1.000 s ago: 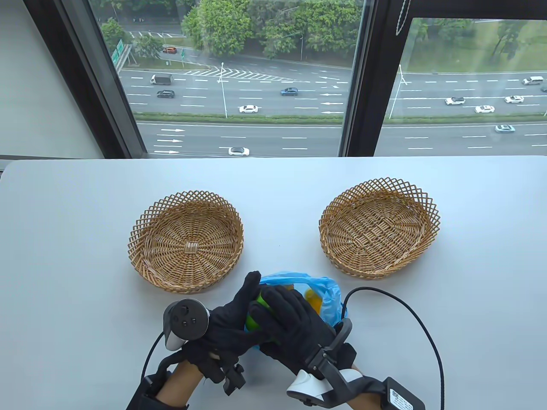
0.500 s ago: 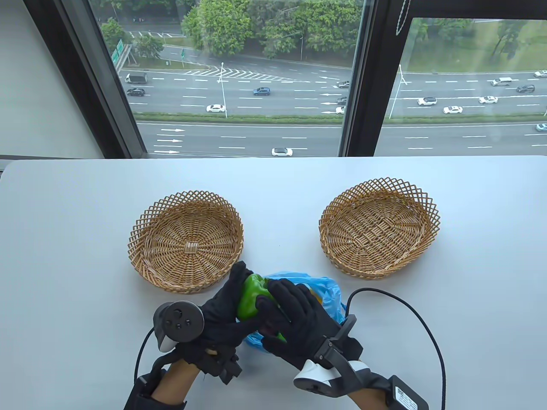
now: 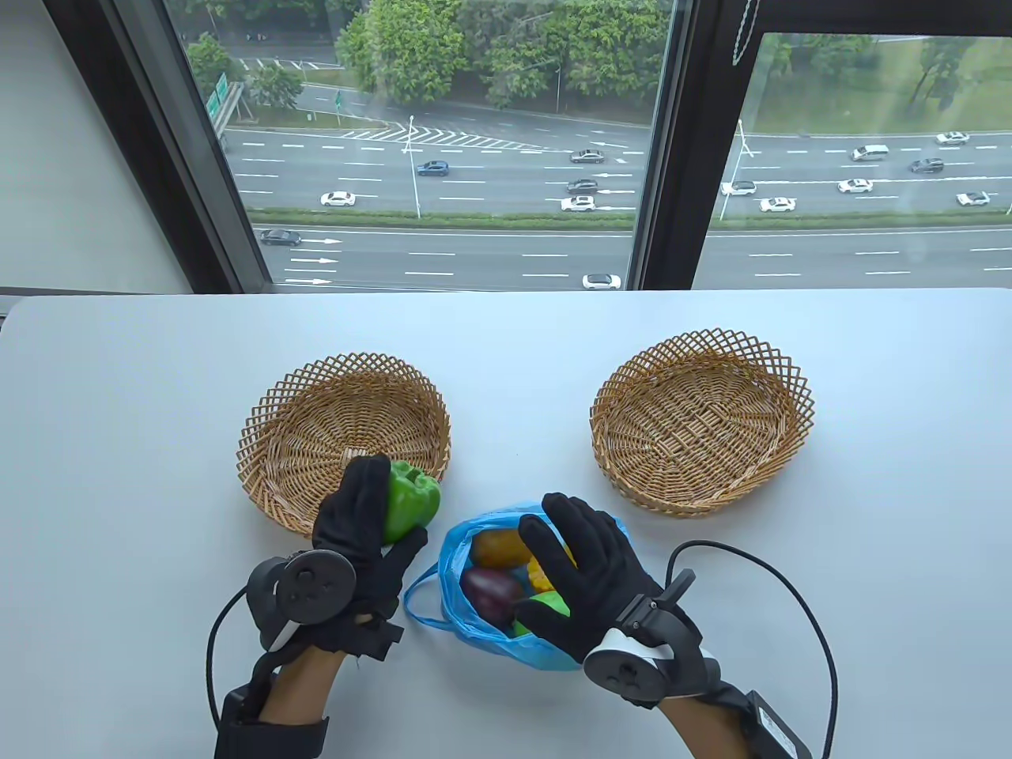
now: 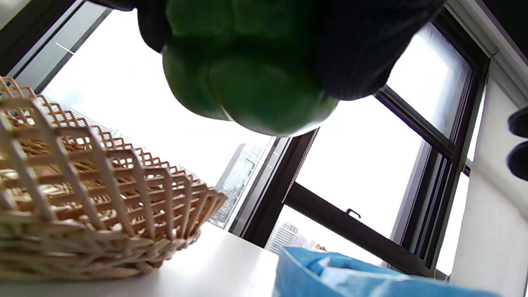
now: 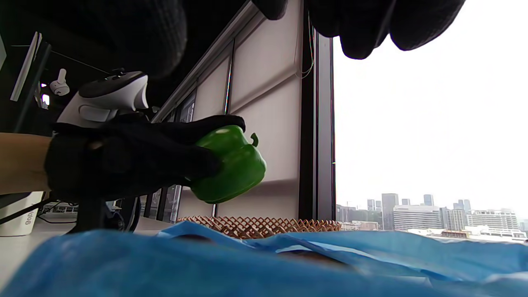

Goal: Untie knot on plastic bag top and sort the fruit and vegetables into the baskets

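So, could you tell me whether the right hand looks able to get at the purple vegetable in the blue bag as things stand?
Probably yes. The blue bag is untied and its mouth gapes upward, the purple vegetable lies uncovered near the opening, and the right hand hovers over the bag with straight fingers; the left hand is off to the side.

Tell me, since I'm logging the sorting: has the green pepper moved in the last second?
Yes. The green bell pepper, gripped by the left hand, went left and away from the blue bag to the left basket's near rim.
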The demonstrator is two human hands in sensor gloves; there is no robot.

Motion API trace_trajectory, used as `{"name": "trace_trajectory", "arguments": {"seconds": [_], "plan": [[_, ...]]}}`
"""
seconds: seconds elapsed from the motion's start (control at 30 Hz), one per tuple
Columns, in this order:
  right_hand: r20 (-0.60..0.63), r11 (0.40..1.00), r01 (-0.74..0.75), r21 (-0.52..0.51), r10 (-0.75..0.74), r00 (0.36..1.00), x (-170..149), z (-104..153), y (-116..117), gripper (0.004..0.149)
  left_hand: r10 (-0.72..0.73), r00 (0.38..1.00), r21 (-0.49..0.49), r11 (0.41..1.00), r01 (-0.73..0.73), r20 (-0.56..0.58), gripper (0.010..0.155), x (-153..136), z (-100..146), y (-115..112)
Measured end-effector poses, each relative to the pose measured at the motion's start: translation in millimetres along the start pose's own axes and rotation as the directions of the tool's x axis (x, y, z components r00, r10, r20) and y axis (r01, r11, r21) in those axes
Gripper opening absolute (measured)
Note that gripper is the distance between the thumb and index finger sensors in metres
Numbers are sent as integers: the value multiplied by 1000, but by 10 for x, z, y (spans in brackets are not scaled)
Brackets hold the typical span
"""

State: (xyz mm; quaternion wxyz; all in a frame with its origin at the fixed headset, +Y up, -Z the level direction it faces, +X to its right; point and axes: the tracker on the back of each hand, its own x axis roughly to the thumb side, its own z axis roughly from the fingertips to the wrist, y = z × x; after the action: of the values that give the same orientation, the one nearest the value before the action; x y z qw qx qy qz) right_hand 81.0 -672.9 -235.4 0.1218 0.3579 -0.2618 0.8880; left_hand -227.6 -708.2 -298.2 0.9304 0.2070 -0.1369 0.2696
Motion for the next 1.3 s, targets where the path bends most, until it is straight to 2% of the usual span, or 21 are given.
{"name": "trace_trajectory", "arguments": {"seconds": [0.13,0.33,0.53,0.77,0.93,1.0,1.3], "plan": [[3,1000,7,13,-8,1000,11,4,13,91,-31,999,62,998,33,-27,92,-123,-5,51],[5,999,17,37,-17,1000,27,1,40,90,-102,990,119,986,113,-101,85,-367,-21,202],[1,999,23,43,-23,1000,21,-2,44,90,-158,972,98,979,176,-172,83,-622,-26,222],[-25,999,8,36,-7,1000,8,-6,25,88,-198,955,54,975,215,-220,81,-803,-46,107],[-43,1000,21,22,-20,999,-41,-8,-6,88,-207,948,-1,977,213,-241,77,-847,-73,32],[-49,999,21,27,-20,999,-52,-10,-5,88,-217,945,28,973,231,-246,76,-844,-74,35],[-63,999,30,39,-27,998,-84,-17,-5,87,-218,936,-26,975,219,-277,64,-839,-97,-6]]}}
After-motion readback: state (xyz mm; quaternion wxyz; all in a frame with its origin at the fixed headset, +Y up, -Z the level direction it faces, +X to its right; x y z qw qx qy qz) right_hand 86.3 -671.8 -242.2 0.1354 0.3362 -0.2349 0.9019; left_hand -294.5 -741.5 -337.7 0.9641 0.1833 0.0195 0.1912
